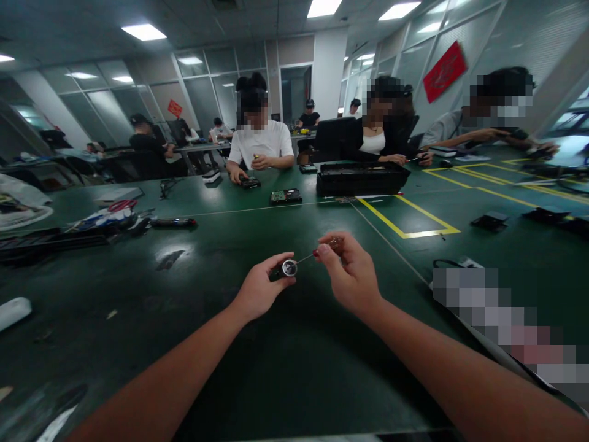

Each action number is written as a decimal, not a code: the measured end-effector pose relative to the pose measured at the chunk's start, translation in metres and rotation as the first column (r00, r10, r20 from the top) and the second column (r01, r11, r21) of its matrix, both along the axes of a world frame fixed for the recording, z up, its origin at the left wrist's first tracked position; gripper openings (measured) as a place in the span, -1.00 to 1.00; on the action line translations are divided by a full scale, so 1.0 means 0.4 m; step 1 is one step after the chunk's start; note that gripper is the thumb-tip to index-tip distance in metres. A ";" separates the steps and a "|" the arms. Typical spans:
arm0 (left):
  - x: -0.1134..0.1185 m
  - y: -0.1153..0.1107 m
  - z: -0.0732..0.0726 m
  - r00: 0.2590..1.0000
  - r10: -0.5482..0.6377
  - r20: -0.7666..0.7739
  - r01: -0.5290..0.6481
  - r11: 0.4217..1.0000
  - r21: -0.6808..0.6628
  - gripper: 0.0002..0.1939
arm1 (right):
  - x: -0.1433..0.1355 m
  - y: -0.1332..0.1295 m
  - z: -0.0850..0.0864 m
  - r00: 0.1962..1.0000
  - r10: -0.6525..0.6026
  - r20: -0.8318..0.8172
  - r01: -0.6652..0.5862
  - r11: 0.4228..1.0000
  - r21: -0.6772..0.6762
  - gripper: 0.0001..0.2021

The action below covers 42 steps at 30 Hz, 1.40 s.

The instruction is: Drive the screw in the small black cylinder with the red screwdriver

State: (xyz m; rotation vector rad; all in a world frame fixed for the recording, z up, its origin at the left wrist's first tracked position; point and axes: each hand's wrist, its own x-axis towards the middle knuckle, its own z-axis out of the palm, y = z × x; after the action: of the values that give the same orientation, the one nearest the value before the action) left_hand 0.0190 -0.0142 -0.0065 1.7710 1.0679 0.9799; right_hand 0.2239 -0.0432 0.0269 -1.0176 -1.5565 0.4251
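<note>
The left hand (260, 287) is clenched around a small dark cylindrical part (286, 268) with a round silvery end face turned toward the camera. The part is held above the green table (276, 368), just left of the view's centre. The right hand (350, 273) pinches a thin screwdriver (307, 258) between thumb and fingers; its shaft runs toward 8 o'clock and the tip meets the silvery face. The two hands sit close together, not touching.

On the table, at 12 o'clock from the hands, lies a green circuit board (286, 196). At 1 o'clock stands a long black tray (361, 178), beside yellow floor-style tape lines (405, 230). At 10 o'clock lie a dark tool (173, 222) and a clutter of items with red-handled scissors (122, 205). Across the table, three people are seated; the person in a white shirt (260, 142) rests both hands by a small dark device (250, 182).
</note>
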 end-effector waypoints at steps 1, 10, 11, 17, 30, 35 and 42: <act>0.000 0.000 -0.001 1.000 0.002 -0.010 -0.002 1.000 0.007 -0.49 | 0.000 -0.001 0.003 1.000 -0.008 0.029 0.008 1.000 0.004 -0.86; -0.003 0.004 -0.013 0.999 0.014 0.031 -0.015 0.999 0.030 -0.54 | 0.001 -0.002 0.017 0.992 -0.086 0.092 0.084 0.996 0.027 -0.88; -0.003 0.003 -0.012 1.000 0.015 0.021 -0.016 0.999 0.031 -0.54 | 0.002 -0.001 0.016 0.993 -0.088 0.081 0.087 0.996 0.019 -0.87; -0.002 -0.001 -0.003 0.999 0.034 -0.007 -0.034 0.999 0.042 -0.55 | 0.002 -0.002 0.017 0.991 -0.044 0.129 0.044 0.999 0.002 -0.87; -0.001 -0.005 0.006 0.996 0.033 -0.078 -0.027 0.996 0.082 -0.54 | -0.005 0.014 0.016 0.995 -0.063 -0.072 0.047 0.979 -0.200 -0.73; -0.002 -0.003 0.003 0.996 0.048 -0.073 -0.042 0.997 0.069 -0.53 | 0.000 0.019 0.016 0.995 -0.069 -0.076 0.047 0.964 -0.263 -0.69; -0.003 -0.003 0.001 0.995 0.055 -0.085 -0.048 0.995 0.084 -0.54 | 0.003 0.001 0.023 0.984 -0.080 0.157 0.100 0.987 -0.129 -0.74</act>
State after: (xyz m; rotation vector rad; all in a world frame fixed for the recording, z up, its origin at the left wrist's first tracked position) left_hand 0.0179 -0.0152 -0.0062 1.8762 1.1475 0.9975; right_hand 0.2250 -0.0430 0.0360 -1.2459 -1.6263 0.4027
